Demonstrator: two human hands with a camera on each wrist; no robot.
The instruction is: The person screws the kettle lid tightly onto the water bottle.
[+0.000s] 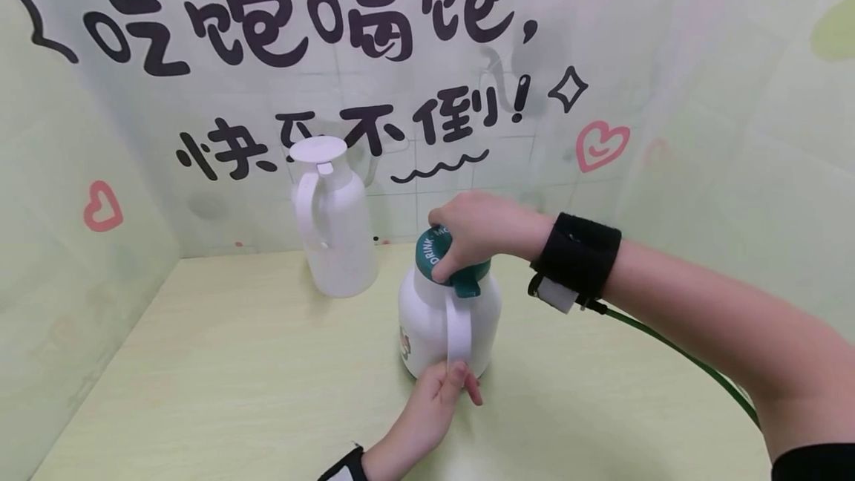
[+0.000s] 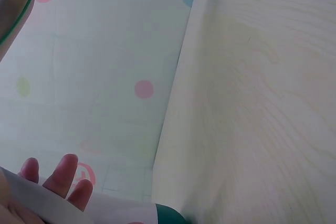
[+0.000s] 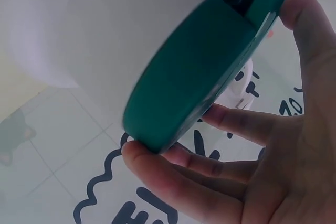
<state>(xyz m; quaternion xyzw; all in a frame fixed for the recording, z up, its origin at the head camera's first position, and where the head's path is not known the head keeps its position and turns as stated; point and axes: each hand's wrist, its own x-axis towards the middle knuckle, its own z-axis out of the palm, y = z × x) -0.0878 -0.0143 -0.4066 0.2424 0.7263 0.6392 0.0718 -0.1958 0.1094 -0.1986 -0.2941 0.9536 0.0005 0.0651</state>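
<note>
**Both my hands on the green-lidded jug**

From the head view, the white jug [image 1: 449, 321] stands upright on the pale green table [image 1: 254, 377], a little in front of a second, all-white jug [image 1: 334, 217] near the back wall. My right hand [image 1: 477, 232] caps its dark green lid [image 1: 441, 262], fingers curled over the rim; white lettering runs round the lid's edge. My left hand [image 1: 434, 403] pinches the lower end of the white handle [image 1: 459, 336].

At my left wrist, my fingers [image 2: 63, 174] curl round the white handle strip, with a sliver of green at the bottom edge.

At my right wrist, the lid [image 3: 199, 72] fills the view, thick and plain green, my fingers [image 3: 210, 161] wrapped beneath its edge, my thumb by its spout tab.
</note>
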